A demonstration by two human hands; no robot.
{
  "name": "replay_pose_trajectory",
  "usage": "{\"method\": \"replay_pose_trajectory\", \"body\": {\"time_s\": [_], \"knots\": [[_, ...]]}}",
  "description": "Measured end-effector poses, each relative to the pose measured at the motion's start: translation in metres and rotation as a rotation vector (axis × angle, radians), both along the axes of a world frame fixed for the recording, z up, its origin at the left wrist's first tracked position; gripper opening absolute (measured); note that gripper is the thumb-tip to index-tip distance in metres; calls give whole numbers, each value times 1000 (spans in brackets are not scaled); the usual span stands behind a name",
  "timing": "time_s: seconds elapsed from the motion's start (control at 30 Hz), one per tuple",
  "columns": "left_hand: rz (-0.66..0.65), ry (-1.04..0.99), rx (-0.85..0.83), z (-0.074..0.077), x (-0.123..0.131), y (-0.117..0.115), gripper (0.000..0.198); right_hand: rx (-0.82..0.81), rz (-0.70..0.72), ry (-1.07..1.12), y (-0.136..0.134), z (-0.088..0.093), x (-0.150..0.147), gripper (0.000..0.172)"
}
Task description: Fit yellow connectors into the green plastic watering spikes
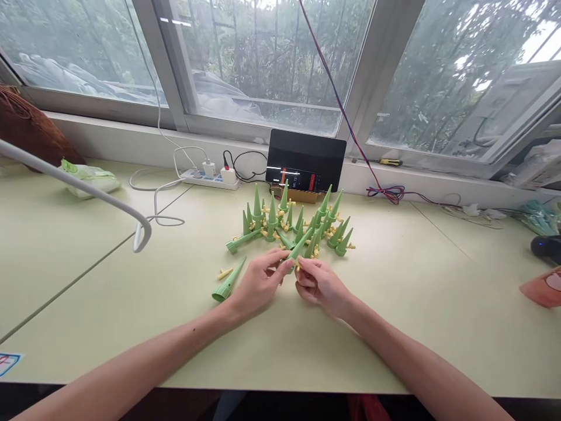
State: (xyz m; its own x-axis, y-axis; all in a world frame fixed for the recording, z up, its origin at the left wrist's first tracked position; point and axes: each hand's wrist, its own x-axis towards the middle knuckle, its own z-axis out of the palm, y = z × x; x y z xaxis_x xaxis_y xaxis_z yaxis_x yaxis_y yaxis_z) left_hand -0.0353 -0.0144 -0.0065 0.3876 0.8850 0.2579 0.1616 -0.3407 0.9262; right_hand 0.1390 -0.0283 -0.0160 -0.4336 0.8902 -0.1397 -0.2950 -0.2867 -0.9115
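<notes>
My left hand [262, 279] is closed around a green cone [300, 245], which it holds tilted with the tip up and to the right. The fingertips of my right hand [319, 282] pinch a small yellow piece [298, 266] against the cone's lower side. Left of my left hand, another green cone [228, 283] lies on its side, with a yellow piece [225, 273] beside it. Behind my hands stand several green cones [272, 219] with yellow pieces attached; a few lie tilted among them.
At the back, a black tablet [307, 158] leans on a small stand. A white power strip [210, 178] with cables is left of it, near a green packet [92, 178]. An orange cup [543, 287] lies at the right edge of the table [438, 292].
</notes>
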Motion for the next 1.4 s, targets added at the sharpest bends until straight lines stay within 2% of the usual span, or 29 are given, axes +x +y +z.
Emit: {"method": "replay_pose_trajectory", "body": {"time_s": [0.17,0.37,0.53,0.67,1.07,1.2,1.3,1.4], "knots": [[66,6,-39,5,1,-4,33,431,-253,-370,-5,-2,-3,36],[65,-10,-121,6,-2,-2,40,900,-377,-743,-4,-7,3,19],[47,-8,-125,6,-1,-4,41,1118,-424,-823,1,-11,6,18],[38,13,-116,6,1,-7,43,1203,-451,-801,2,-12,6,20],[24,65,39,0,0,-5,39,1013,-486,-726,-9,-5,-2,27],[11,57,74,-3,0,-5,33,775,-475,-649,-13,-2,-4,37],[-6,29,76,-5,0,-4,29,545,-436,-497,-15,-1,-7,39],[-22,14,102,-7,-1,-3,28,393,-406,-339,-16,1,-9,39]]}}
